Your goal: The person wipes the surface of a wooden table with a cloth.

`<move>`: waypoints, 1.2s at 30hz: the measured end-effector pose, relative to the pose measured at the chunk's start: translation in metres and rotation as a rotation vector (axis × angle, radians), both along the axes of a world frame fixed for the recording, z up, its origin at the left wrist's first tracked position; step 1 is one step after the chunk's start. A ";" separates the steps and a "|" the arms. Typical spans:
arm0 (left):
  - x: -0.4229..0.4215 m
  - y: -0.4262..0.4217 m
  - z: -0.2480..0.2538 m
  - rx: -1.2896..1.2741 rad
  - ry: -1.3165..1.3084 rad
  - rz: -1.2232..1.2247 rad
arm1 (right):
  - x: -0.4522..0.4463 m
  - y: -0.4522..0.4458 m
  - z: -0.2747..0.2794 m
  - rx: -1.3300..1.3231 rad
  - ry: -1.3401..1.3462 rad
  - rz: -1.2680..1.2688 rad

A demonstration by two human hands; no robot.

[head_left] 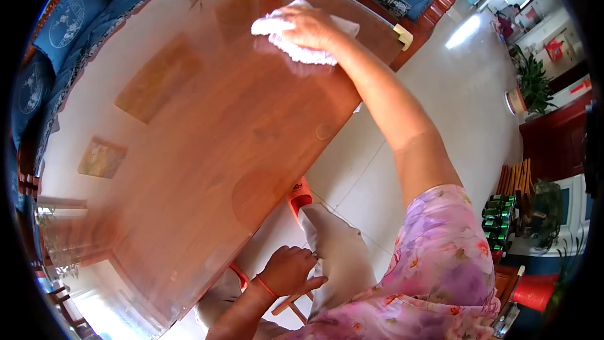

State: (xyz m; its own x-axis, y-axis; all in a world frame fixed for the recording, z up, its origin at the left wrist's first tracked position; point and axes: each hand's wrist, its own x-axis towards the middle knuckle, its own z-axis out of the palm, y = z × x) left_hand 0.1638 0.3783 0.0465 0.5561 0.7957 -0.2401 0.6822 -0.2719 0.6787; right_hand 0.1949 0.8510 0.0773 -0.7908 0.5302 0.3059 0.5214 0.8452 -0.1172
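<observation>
A large, glossy reddish-brown counter (201, 119) filled most of the left and middle of the scene, its polished top showing pale reflections. Pale tiled floor (440, 94) spread out to the right of it. Blue seating (72, 22) with white patterned trim ran around the counter's left and far sides. The person's loose shirt (440, 264), pink and purple with a floral print, took up the near right, and beside it were light trousers (340, 249), the legs close to the counter's near edge. At the far right stood a green potted plant (535, 85); nearer along the right side were green bottles (499, 217) in a cluster. A white cloth (314, 56), tinged pink, lay bunched on the far right part of the counter. The right hand (308, 28) reached across to it, palm down, its fingers holding the cloth against the surface. The left hand (288, 271) hovered over the trousers at the near side, apart from the counter, its fingers loosely bent and the thumb out to the side, holding nothing visible. A red shoe (301, 195) showed just beyond the trouser leg. Smallest of all, a thin red band (267, 286) circled the left wrist.
</observation>
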 end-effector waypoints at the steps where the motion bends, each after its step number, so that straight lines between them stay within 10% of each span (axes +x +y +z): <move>1: 0.002 0.001 -0.004 -0.009 0.008 -0.021 | 0.009 0.015 0.011 0.001 -0.045 -0.104; 16: 0.007 0.000 -0.013 -0.074 0.022 -0.015 | 0.090 0.077 0.035 -0.171 -0.085 -1.017; 36: -0.010 -0.077 0.005 0.092 0.081 0.009 | 0.129 -0.053 0.027 0.051 -0.146 -0.577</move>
State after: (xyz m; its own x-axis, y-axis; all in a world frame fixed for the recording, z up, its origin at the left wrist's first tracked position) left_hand 0.1535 0.3009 0.0514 0.5304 0.8213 -0.2098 0.7366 -0.3241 0.5936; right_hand 0.3244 0.7984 0.1045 -0.4147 0.8743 0.2523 0.9058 0.4230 0.0231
